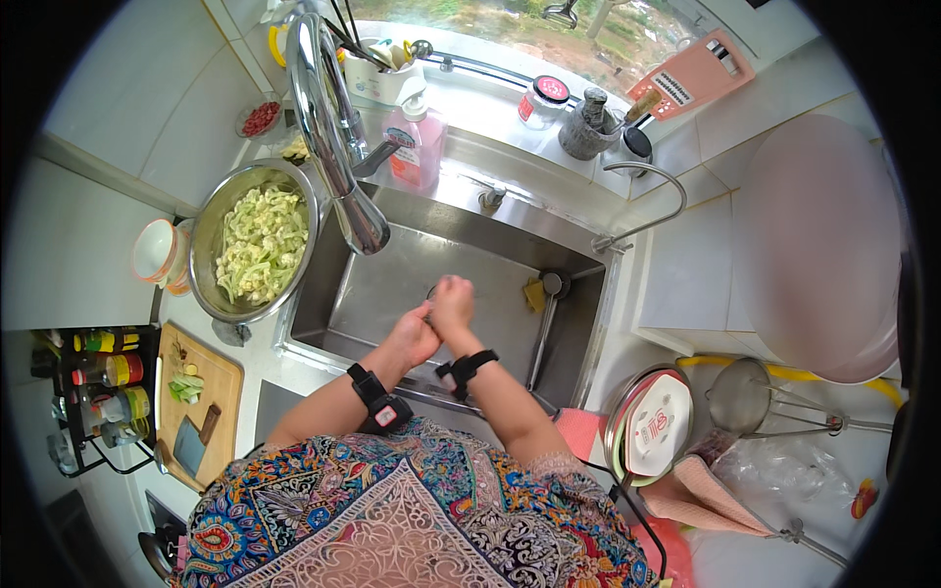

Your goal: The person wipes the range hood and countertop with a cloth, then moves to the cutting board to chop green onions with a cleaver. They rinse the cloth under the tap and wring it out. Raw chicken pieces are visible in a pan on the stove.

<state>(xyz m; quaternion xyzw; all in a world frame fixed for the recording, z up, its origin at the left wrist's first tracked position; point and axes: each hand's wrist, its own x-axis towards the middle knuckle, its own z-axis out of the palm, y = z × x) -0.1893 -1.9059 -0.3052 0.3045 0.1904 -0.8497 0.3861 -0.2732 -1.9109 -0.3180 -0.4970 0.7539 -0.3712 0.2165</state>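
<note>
Over the stainless steel sink (pixel 470 272), my left hand (pixel 415 334) is palm up, its fingers reaching to my right hand. My right hand (pixel 451 303) is curled and touches the left one; whether anything small lies between them cannot be made out. Both wrists wear black straps. Above and left of my hands hangs the chrome faucet (pixel 360 220). In the sink's right part lie a ladle (pixel 548 323) and a yellow sponge (pixel 534 294). A steel bowl (pixel 198 257) of cut cauliflower (pixel 265 242) stands left of the sink.
A pink soap bottle (pixel 417 147) stands behind the sink, near a stone mortar (pixel 581 136). At left, a wooden cutting board (pixel 224 382) bears a cleaver (pixel 192 445). Stacked plates (pixel 658 422), a wire strainer (pixel 739 397) and a pink cloth (pixel 706 500) are at right. A thin curved tap (pixel 680 191) rises nearby.
</note>
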